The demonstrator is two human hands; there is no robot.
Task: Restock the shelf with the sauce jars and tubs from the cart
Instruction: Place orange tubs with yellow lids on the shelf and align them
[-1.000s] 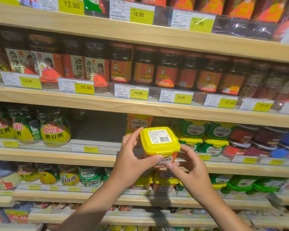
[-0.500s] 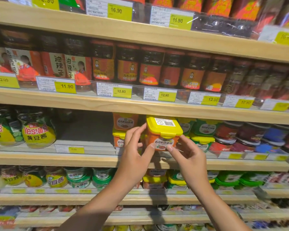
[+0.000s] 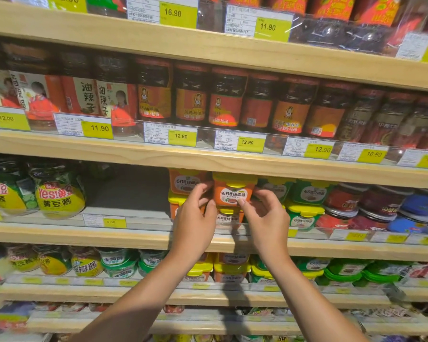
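Observation:
An orange sauce tub with a yellow lid point(image 3: 233, 191) sits on top of another orange tub point(image 3: 229, 218) on the third wooden shelf point(image 3: 134, 236). My left hand point(image 3: 195, 218) touches the tub's left side with its fingertips. On the tub's right side my right hand point(image 3: 265, 215) pinches the lower front edge with thumb and fingers. A second stack of the same orange tubs point(image 3: 185, 183) stands just to the left, partly behind my left hand. The cart is out of view.
Left of the orange stacks is a bare gap in the shelf point(image 3: 129, 191), then yellow bean-sauce pouches point(image 3: 57, 196). Green tubs point(image 3: 307, 193) and red and blue jars point(image 3: 381, 208) fill the right. Chilli jars point(image 3: 227, 97) line the shelf above, close over the tub's lid.
The tub has moved forward and up, from in front of the shelf onto the stacked tub. Both hands followed it in and have loosened on its sides.

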